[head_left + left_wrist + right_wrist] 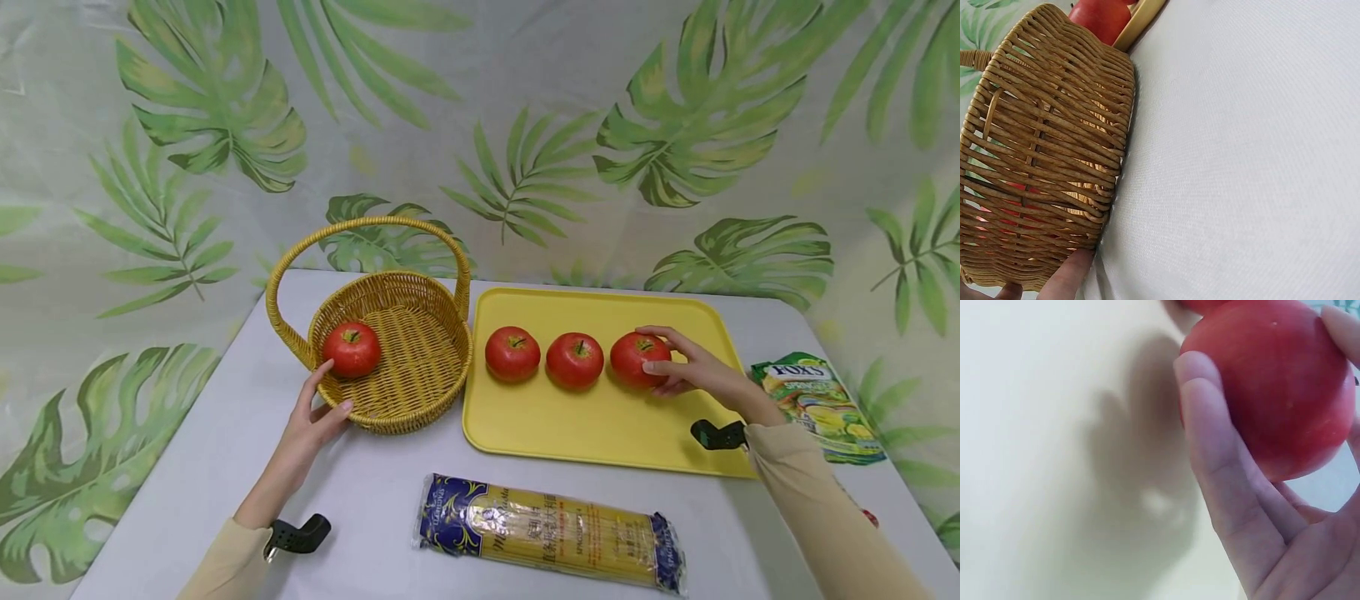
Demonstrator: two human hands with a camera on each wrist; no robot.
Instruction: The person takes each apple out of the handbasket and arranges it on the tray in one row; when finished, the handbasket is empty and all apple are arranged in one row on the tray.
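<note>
Left hand (309,427), spread, touches basket (412,358) (its wrist view alone shows gappy outer weave (1054,144)); right hand (705,377) holds rightmost apple (630,360).

The supporting surface is a white table (390,500) with a finely textured top. A round wicker basket (420,354) with a hoop handle stands upright at the rear left. A rectangular yellow tray (570,429) lies flat just beside it, to the right. A spaghetti packet (551,533) lies in front, slightly skewed. A green Fox's pouch (825,404) and a mostly hidden red object (870,518) lie at right
</note>
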